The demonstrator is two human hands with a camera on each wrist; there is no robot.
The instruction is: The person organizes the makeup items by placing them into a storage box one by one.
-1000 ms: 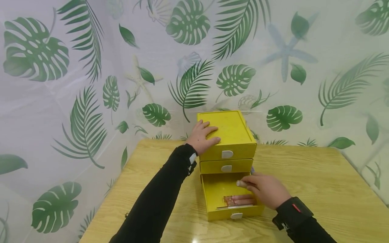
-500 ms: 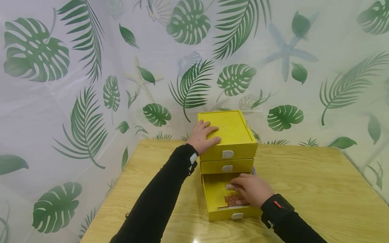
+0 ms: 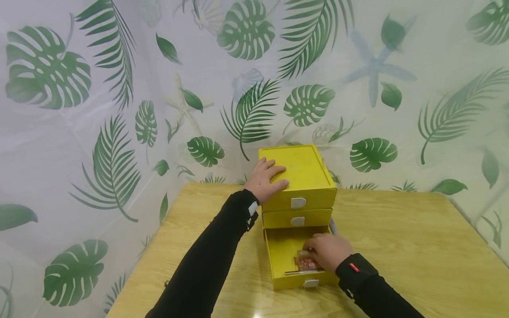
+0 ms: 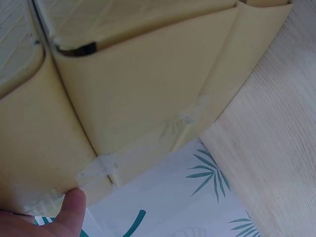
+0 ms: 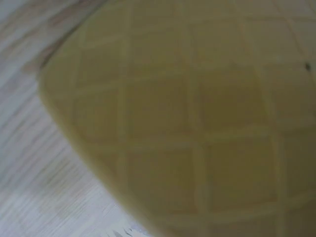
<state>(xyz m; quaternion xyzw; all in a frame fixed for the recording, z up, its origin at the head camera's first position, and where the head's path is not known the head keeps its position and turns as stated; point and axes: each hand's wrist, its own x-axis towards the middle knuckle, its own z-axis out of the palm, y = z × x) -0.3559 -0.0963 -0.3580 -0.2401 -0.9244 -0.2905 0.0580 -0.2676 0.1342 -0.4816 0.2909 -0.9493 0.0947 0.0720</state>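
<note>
A yellow chest of three drawers (image 3: 296,165) stands on the wooden table. My left hand (image 3: 264,180) rests on its top left edge, fingers spread; in the left wrist view its thumb (image 4: 73,210) lies at the chest's taped side. The bottom drawer (image 3: 278,249) is pulled out. My right hand (image 3: 329,251) is down in it, pinching a small tube with a pale end (image 3: 304,254); the fingers hide the rest. Just below lie pinkish-red patterned tubes (image 3: 306,264), partly covered by the hand, and a thin silvery rod (image 3: 302,272) along the front wall.
The two upper drawers (image 3: 297,217) are closed, each with a white tab. Something purple (image 3: 333,226) shows at the chest's right side. A leaf-patterned sheet (image 3: 278,66) hangs behind the table (image 3: 397,238). A blurred quilted yellow panel (image 5: 163,113) fills most of the right wrist view.
My right hand has moved left and lower into the drawer with the pale-ended tube, down to the pinkish-red tubes. My left hand has stayed put.
</note>
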